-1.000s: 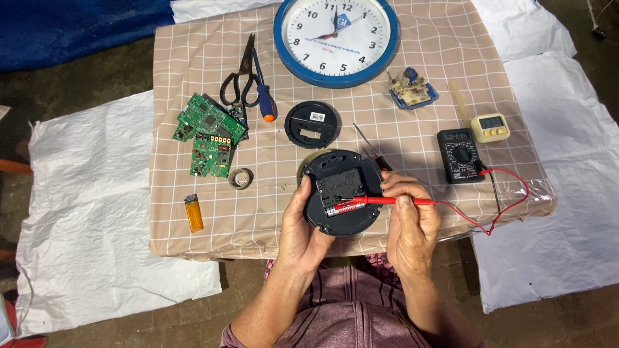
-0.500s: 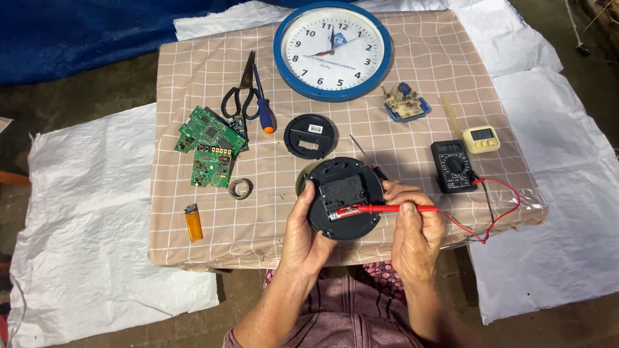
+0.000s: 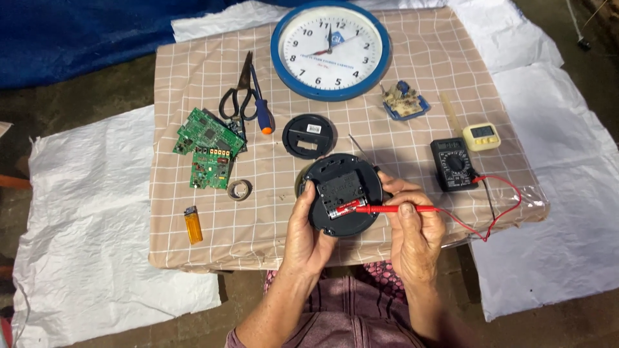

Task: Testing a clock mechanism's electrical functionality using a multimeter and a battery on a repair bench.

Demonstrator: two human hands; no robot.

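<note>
Here, nearest the person at the table's front edge: the left hand [image 3: 308,233] cups a round black plastic clock back [image 3: 342,194] from its left side, thumb up along the rim, fingers wrapped underneath, holding it tilted face-down above the checked beige tablecloth [image 3: 271,206]. The right hand [image 3: 416,233] pinches a slim red multimeter probe [image 3: 393,209] between thumb and forefinger, the other fingers curled.

Key relation: the probe's long axis runs nearly level, left to right, its tip pointing left and touching a small red-wrapped battery [image 3: 345,207] seated in the lower part of the clock back. The clock back lies directly left of the right hand; the left hand touches it, the right only through the probe.

A red lead [image 3: 500,212] loops right to a black handheld multimeter [image 3: 454,164] near the table's right edge, with a cream square timer [image 3: 481,136] just beyond it.

Left side, front to back: orange lighter [image 3: 193,224], small tape ring [image 3: 240,189], green circuit boards [image 3: 209,147], black-handled scissors [image 3: 235,96] beside an orange-and-blue screwdriver [image 3: 260,111].

Mid-table: a round black cover plate [image 3: 309,136]. Farther back, a small blue-based circuit module [image 3: 403,102], and at the far edge a blue-rimmed white wall clock [image 3: 330,48].
</note>
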